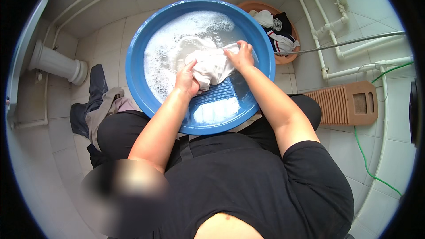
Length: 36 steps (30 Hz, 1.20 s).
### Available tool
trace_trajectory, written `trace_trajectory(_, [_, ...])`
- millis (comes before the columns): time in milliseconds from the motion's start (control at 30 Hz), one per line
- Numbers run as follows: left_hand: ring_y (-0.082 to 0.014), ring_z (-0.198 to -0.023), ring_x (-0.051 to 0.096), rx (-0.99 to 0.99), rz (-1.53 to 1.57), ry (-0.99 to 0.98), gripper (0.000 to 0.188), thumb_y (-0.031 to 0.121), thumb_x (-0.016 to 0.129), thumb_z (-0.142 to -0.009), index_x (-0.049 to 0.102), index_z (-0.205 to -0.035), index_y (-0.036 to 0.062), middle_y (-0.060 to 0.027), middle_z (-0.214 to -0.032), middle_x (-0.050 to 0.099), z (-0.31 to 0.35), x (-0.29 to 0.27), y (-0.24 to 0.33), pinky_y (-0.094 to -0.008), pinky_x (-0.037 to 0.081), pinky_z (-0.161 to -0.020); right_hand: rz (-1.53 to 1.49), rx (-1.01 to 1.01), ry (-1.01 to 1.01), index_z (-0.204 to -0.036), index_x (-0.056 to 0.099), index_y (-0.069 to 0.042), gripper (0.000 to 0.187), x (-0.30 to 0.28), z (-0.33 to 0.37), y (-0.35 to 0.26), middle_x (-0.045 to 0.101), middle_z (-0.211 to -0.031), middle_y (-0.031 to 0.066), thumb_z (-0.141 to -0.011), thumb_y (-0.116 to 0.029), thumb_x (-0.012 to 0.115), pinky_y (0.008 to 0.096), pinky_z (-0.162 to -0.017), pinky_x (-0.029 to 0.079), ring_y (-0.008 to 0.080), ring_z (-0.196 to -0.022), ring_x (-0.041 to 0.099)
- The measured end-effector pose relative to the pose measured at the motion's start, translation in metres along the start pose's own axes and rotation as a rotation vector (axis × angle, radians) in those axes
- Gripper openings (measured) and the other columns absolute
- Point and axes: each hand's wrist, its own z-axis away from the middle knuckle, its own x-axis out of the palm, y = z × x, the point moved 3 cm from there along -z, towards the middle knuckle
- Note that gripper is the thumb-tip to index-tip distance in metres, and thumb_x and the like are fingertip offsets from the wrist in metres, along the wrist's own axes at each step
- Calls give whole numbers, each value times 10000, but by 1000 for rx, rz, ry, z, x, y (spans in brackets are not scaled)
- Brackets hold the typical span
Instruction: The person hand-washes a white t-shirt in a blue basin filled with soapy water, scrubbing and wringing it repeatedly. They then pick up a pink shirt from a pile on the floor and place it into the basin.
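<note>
A wet white garment (213,65) is bunched between my hands over a large round blue basin (133,68). My left hand (187,81) grips its near left side, thumb on top. At the far right end, my right hand (241,56) has its fingers closed on the cloth. Part of the garment trails into sudsy water (164,44). Just below the cloth, a ribbed blue washboard (217,95) slopes along the basin's near side. What kind of garment it is cannot be made out.
Behind the basin at right, an orange-brown tub (252,6) holds several clothes. A brown washboard (341,104) lies right of my knee. Dark and beige clothes (99,102) lie on the floor at left, near a white pedestal (59,64). White pipes (310,17) and a green cord (365,155) run along the right.
</note>
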Motion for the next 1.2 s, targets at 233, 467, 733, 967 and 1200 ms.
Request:
trace_trajectory(233, [-319,-1132,497,-128,106,-107,460,276,433,-921,387,-1233,-59,-209,-1208,499,-4,1,6,-453,382,-988,158,-34,-388,-955,618,4,490,7,5,-1,509,-1159,188,-724,-428,644,361,-858,449,321,-1008,548])
trace_trajectory(467, [-228,-965,562,-275,183,-433,477,453,495,-872,539,-1064,19,-119,-1016,584,-2,-9,10,-365,475,-825,-457,-635,-276,-845,628,-18,289,-23,98,-130,595,-985,132,-693,-256,685,345,-765,475,296,-887,582])
trace_trajectory(733, [-217,-758,573,-94,-67,46,397,452,497,-868,565,-955,70,-87,-888,595,-14,-28,1,-357,491,-655,-324,-803,-60,-678,593,-102,208,-8,97,-133,601,-693,100,-689,-308,618,376,-602,478,285,-662,602])
trace_trajectory(967, [-274,-905,605,-181,-60,-84,346,310,391,-928,521,-1080,28,-136,-981,601,-1,4,-2,-419,508,-788,-342,-118,-160,-778,619,-98,282,23,41,-70,631,-808,154,-770,-374,562,406,-671,481,348,-752,606])
trace_trajectory(1200, [-328,-1090,510,1,-20,19,362,197,393,-939,388,-1226,-24,-206,-1211,480,-7,-7,3,-470,444,-913,217,107,-308,-931,633,-35,413,23,0,22,622,-946,209,-854,-403,462,414,-775,469,377,-903,591])
